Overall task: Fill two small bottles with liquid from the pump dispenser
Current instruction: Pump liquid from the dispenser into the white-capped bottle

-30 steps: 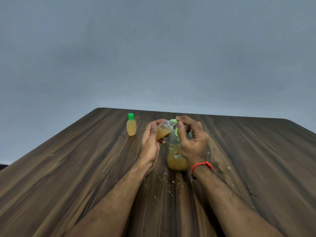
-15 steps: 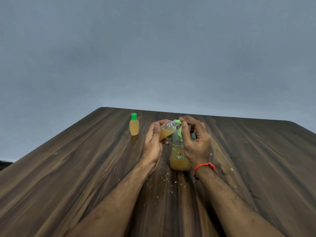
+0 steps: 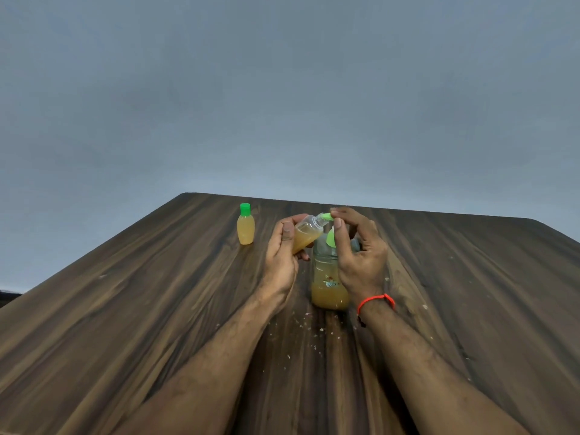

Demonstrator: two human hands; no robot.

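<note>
A clear pump dispenser [image 3: 328, 287] with amber liquid in its lower part stands on the wooden table [image 3: 141, 309]. My right hand [image 3: 357, 255] wraps over its green pump head [image 3: 330, 238], fingers on the green nozzle. My left hand [image 3: 282, 252] holds a small open bottle [image 3: 306, 235] tilted, its neck up against the nozzle tip; it is partly full of amber liquid. A second small bottle [image 3: 245, 227], full and closed with a green cap, stands upright to the left, apart from both hands.
Small white crumbs [image 3: 310, 334] lie scattered on the table in front of the dispenser. The table's far edge runs just behind the bottles. A plain grey wall fills the background.
The view has shifted slightly, so hands and bottles sit a little further right and higher. My hands keep the same grip; the small bottle stays at the nozzle.
</note>
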